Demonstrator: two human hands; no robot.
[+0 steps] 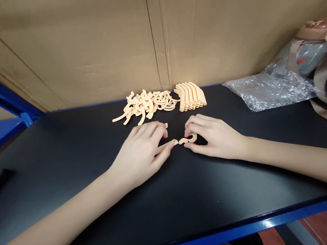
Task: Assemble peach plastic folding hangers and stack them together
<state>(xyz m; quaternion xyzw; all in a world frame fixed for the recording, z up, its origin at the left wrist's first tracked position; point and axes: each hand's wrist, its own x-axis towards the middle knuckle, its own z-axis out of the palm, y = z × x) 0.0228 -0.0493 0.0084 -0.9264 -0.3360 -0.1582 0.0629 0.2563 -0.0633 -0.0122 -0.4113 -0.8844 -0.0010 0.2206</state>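
Near the middle of the black table, my left hand is closed around a slim cream piece, whose rounded end with a small hole points right. Most of that piece lies hidden under the fingers. A small cream tip shows just beyond my left fingertips; what it belongs to is hidden. Opposite, my right hand pinches a curved cream hook between thumb and fingers. The hook's left end almost meets the end of the slim piece; whether they touch I cannot tell.
Behind my hands lie a loose heap of curved cream pieces, several cream rings or hooks and a neat stack of bent cream pieces. At right are a clear plastic bag and a strapped bottle. A cardboard wall rises behind.
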